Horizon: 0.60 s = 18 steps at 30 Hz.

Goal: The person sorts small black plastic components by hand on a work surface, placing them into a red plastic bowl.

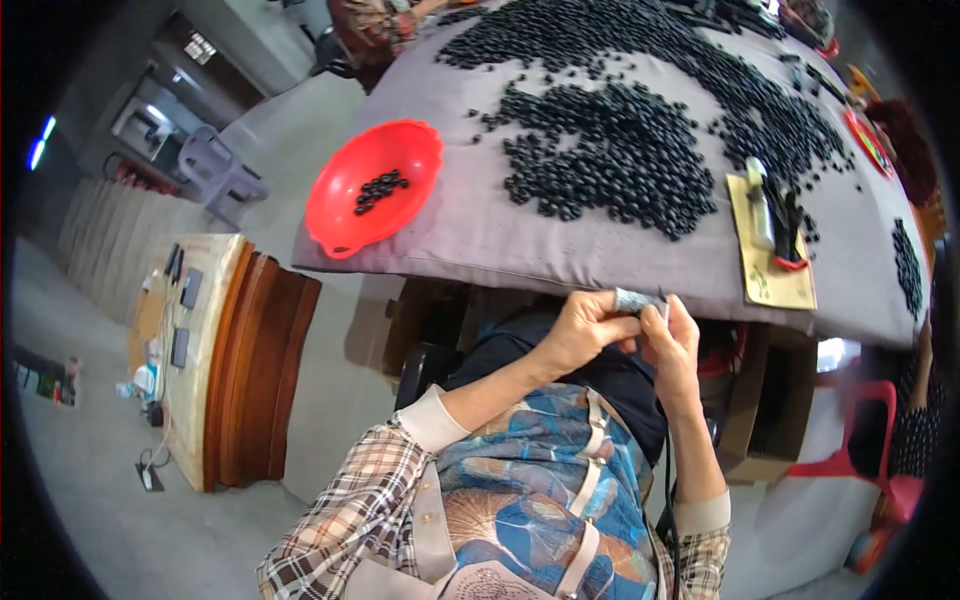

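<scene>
My left hand (585,328) and my right hand (674,345) meet just in front of the table's near edge, above my lap. Both are closed, with thumbs and fingers pinched together. A greyish-blue band (634,300) shows at my left index finger and looks like a wrapping. Whatever lies between the fingertips is too small and hidden to name. Beyond my hands, a pile of shiny black round pieces (610,150) lies on the grey tablecloth (440,235). A red scalloped bowl (335,205) at the left holds several of the same pieces.
To the right, a tan card (778,286) carries a whitish bottle (757,205) and a black-handled tool (788,225). A wooden cabinet (265,370) stands at the left. Below the table sits a cardboard box (775,400), near a red chair (870,430). Other people sit around the table.
</scene>
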{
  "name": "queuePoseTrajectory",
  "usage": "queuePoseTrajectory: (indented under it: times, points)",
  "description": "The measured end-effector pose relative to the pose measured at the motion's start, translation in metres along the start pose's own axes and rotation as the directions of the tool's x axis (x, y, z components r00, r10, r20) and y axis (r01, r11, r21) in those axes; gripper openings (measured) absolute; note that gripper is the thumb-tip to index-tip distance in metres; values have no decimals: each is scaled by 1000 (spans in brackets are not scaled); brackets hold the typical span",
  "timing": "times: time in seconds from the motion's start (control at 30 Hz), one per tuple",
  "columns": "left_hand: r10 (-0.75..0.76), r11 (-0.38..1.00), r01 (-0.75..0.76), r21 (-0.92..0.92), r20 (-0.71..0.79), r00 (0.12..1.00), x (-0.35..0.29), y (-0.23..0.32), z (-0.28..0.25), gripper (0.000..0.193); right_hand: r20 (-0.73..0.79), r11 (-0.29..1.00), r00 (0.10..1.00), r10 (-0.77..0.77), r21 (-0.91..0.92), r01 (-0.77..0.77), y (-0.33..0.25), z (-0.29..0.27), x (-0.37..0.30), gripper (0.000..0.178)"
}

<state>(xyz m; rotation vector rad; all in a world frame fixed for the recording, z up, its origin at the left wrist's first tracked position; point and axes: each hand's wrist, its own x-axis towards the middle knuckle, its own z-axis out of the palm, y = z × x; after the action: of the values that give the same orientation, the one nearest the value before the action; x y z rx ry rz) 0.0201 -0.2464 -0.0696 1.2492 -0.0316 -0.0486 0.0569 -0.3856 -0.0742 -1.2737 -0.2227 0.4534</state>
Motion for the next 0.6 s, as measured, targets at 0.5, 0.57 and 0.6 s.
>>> queuePoseTrajectory:
  times: [0.5, 0.57, 0.6]
  points:
    - [-100, 964, 82, -252, -60, 993, 0, -5, -9, 13, 5, 999, 1000, -7, 43, 7, 11, 3, 8, 15]
    - [-96, 931, 79, -356, -29, 995, 0, -4, -13, 15, 14, 999, 999, -39, -7, 39, 7, 4, 6, 13]
    - [-80, 928, 65, -367, -25, 997, 3, -3, -11, 15, 7, 997, 997, -82, 3, 82, 8, 0, 6, 12]
